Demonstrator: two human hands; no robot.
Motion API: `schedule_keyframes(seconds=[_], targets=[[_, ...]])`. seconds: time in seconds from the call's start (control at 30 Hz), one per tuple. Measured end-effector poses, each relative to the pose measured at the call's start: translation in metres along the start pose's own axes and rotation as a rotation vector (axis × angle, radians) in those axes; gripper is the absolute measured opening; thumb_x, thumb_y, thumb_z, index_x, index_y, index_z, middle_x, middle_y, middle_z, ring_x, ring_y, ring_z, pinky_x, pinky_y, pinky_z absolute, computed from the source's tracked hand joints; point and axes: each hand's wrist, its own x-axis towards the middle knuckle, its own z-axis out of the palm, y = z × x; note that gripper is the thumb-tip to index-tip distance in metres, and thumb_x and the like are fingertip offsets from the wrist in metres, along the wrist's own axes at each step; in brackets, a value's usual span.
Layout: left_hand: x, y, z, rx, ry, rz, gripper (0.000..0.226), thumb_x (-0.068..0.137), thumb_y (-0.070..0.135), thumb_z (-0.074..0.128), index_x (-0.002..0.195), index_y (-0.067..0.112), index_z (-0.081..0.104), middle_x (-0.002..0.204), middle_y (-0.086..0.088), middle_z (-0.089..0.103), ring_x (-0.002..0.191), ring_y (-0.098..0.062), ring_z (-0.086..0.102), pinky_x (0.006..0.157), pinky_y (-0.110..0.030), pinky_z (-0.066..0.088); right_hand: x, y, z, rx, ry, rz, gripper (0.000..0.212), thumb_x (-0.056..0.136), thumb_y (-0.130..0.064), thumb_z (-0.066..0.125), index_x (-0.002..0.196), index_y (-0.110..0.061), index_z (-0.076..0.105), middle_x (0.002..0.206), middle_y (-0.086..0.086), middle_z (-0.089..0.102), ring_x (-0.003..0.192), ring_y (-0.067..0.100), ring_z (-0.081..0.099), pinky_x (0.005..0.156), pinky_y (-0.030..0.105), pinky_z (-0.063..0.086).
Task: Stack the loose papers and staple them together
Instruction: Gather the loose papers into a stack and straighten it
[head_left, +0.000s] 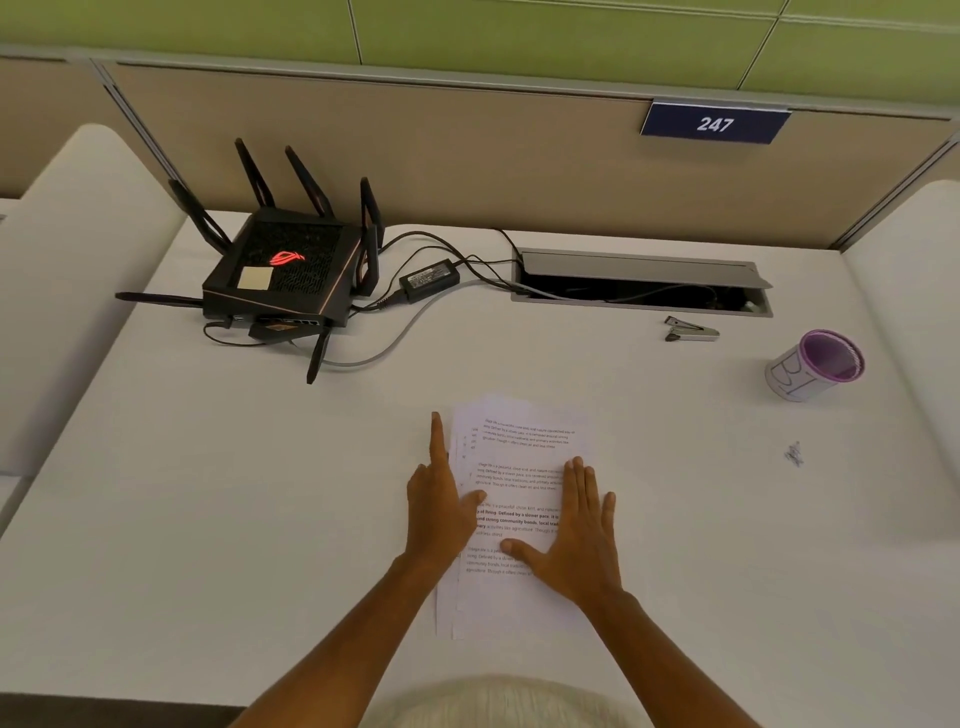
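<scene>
Still Squaring the Sheets

Best done by pressing inward from both sides until every edge lines up, then tapping the pile true before reaching for the stapler (692, 330) at two o'clock. Papers (519, 467) lying fanned at desk (208, 519) centre. Left hand (439, 512) flat along the nine o'clock edge, fingers straight, grasping nothing. Right hand (579, 535) spread flat on top, pressing, likewise unclenched.

matt paper sheets (519, 514), metal stapler (692, 330)
</scene>
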Motion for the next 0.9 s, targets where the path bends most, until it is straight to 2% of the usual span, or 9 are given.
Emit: schedule_keyframes(seconds=[0.07,0.13,0.23,0.37,0.47,0.57,0.63,0.8,0.9], targets=[[-0.005,0.002,-0.003,-0.137,-0.010,-0.034,0.119,0.091,0.013,0.080,0.162,0.049,-0.008,0.129,0.001,0.063,0.096,-0.015,0.074,0.074,-0.034,0.068,0.000,0.001,0.001,0.020,-0.009,-0.007,0.145,0.064,-0.098,0.049,0.162,-0.013,-0.016,0.172,0.004,-0.016,0.159,0.022,-0.018,0.126,0.050,-0.012],[-0.010,0.007,-0.007,-0.233,-0.013,-0.075,0.104,0.095,0.014,0.075,0.165,0.044,0.004,0.131,0.007,0.060,0.097,-0.008,0.072,0.070,-0.026,0.067,0.000,0.003,-0.001,0.105,0.008,-0.018,0.141,0.067,-0.091,0.057,0.162,-0.017,-0.015,0.173,0.003,-0.012,0.160,0.022,-0.012,0.128,0.051,-0.007],[-0.015,0.011,-0.015,-0.326,0.003,-0.073,0.077,0.098,0.014,0.072,0.163,0.030,0.031,0.143,0.007,0.058,0.115,-0.014,0.068,0.075,-0.018,0.063,-0.001,0.007,-0.015,0.411,0.121,0.094,0.135,0.070,-0.066,0.082,0.163,-0.026,-0.006,0.172,0.000,0.006,0.158,0.024,0.011,0.127,0.051,0.023],[-0.018,0.021,-0.028,-0.400,-0.004,-0.077,0.050,0.099,0.018,0.070,0.146,0.023,0.053,0.133,0.003,0.067,0.113,-0.017,0.071,0.074,-0.020,0.063,-0.001,0.019,-0.043,0.783,0.182,0.264,0.120,0.071,-0.036,0.094,0.162,-0.029,0.016,0.149,0.003,0.051,0.135,0.021,0.051,0.114,0.047,0.045],[-0.022,0.031,-0.036,-0.482,-0.008,-0.092,0.044,0.099,0.019,0.072,0.140,0.025,0.057,0.127,0.006,0.071,0.106,-0.015,0.075,0.075,-0.025,0.065,-0.003,0.022,-0.065,1.029,0.081,0.262,0.083,0.076,-0.025,0.091,0.148,-0.024,0.047,0.122,0.001,0.075,0.110,0.018,0.073,0.094,0.040,0.061],[-0.025,0.039,-0.038,-0.534,-0.028,-0.103,0.040,0.100,0.017,0.070,0.137,0.026,0.058,0.123,0.008,0.073,0.102,-0.006,0.076,0.075,-0.025,0.065,-0.008,0.016,-0.076,1.186,-0.013,0.237,0.048,0.083,-0.019,0.085,0.127,-0.019,0.066,0.119,0.003,0.078,0.107,0.026,0.076,0.091,0.050,0.062],[-0.026,0.043,-0.036,-0.552,-0.045,-0.114,0.036,0.101,0.017,0.068,0.135,0.027,0.058,0.125,0.006,0.073,0.104,-0.007,0.075,0.079,-0.028,0.065,-0.011,0.010,-0.078,1.233,-0.018,0.246,0.043,0.085,-0.018,0.083,0.125,-0.017,0.068,0.118,0.005,0.078,0.104,0.028,0.077,0.091,0.056,0.061],[-0.024,0.056,-0.038,-0.539,-0.025,-0.103,0.033,0.101,0.015,0.068,0.131,0.025,0.060,0.126,0.001,0.073,0.105,-0.012,0.075,0.083,-0.030,0.066,-0.016,-0.006,-0.097,1.270,0.092,0.295,0.039,0.080,-0.011,0.087,0.116,-0.013,0.072,0.108,0.006,0.081,0.093,0.029,0.079,0.082,0.054,0.064],[-0.022,0.075,-0.047,-0.564,0.050,-0.077,0.028,0.099,0.014,0.071,0.125,0.022,0.063,0.118,0.000,0.075,0.097,-0.012,0.076,0.072,-0.024,0.065,-0.019,-0.018,-0.116,1.259,0.189,0.259,0.037,0.077,-0.011,0.088,0.111,-0.014,0.074,0.105,0.004,0.081,0.090,0.026,0.079,0.076,0.046,0.066]])
